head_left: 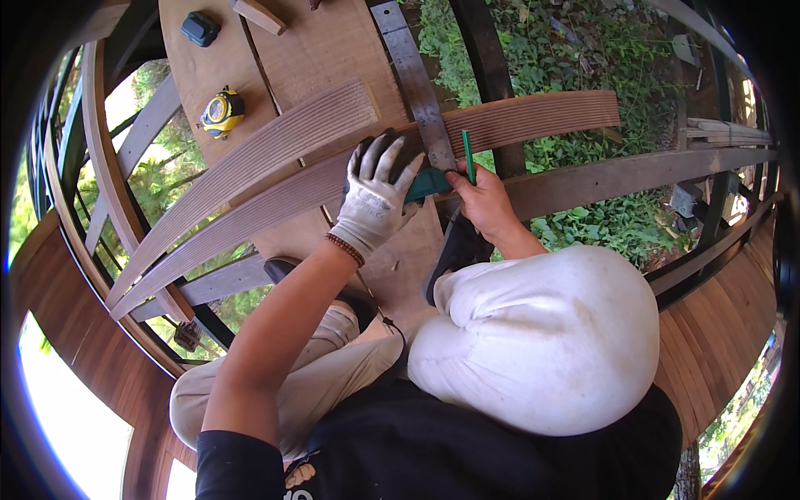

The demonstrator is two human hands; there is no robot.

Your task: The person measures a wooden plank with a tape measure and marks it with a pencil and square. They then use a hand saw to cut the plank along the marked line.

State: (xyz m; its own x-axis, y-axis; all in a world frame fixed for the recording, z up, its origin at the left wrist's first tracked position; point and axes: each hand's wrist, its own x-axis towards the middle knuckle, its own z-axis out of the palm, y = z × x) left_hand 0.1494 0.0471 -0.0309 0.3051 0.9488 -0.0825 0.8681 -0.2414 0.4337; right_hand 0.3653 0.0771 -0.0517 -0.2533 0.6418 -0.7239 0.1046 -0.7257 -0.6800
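Note:
My left hand (375, 187), in a pale glove, is curled over a grooved wooden board (275, 212), against the green stock (427, 184) of a square. The square's long metal blade (410, 71) lies across that board toward the top of the view. My bare right hand (483, 204) holds an upright green pencil (467, 154), its thumb at the square's corner. A second grooved board (221, 187) lies beside the first, farther from me. Beneath them are wide wooden planks (308, 58).
A yellow tape measure (222, 111), a dark tool or case (200, 29) and a wood offcut (258, 15) sit on the planks. My bent knees flank the work. Dark beams (567, 187) cross open gaps over greenery (575, 229). Curved wooden decking (708, 342) runs along both sides.

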